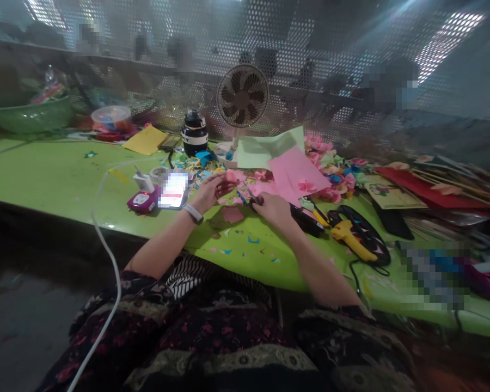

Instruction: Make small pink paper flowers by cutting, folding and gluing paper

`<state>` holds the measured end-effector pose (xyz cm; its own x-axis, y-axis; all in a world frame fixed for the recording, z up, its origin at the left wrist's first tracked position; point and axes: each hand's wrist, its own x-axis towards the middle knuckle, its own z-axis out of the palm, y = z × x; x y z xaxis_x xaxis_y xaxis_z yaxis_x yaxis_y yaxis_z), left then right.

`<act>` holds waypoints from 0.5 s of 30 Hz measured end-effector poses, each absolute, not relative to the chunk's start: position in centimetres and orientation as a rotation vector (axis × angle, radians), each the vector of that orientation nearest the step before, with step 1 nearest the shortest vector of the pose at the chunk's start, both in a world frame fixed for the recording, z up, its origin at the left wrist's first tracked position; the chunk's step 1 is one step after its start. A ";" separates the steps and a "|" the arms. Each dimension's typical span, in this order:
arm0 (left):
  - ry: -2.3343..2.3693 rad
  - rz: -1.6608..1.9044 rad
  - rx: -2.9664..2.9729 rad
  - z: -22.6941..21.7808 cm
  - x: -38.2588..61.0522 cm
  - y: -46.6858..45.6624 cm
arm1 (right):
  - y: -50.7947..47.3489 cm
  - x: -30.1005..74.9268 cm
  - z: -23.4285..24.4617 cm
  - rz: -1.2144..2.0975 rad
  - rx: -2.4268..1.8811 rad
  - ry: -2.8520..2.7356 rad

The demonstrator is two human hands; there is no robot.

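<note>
The fingers of the left hand (213,190), nearly closed, pinch a small pink paper piece (231,176). The fingers of the right hand (273,210) curl around dark-handled metal scissors (253,202) above the lime-green counter (212,239).

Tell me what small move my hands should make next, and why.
Probably bring the scissors to the pink piece for a small trim. Your left hand seems to pinch that piece, your right hand holds the scissors close by, and cut paper scraps lie in front of you.
</note>
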<state>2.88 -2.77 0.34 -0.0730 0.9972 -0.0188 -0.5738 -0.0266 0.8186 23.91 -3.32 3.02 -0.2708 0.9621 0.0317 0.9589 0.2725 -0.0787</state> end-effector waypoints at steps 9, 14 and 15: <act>0.781 1.472 0.836 -0.2 2.7 -2.5 | -3.7 23.4 2.9 -0.004 -1.844 -2.454; 0.807 1.452 0.893 -0.6 2.6 -2.3 | -3.5 23.3 2.6 0.040 -1.895 -2.444; 0.809 1.461 0.915 -0.7 2.6 -2.2 | -3.4 23.3 2.5 0.057 -1.898 -2.445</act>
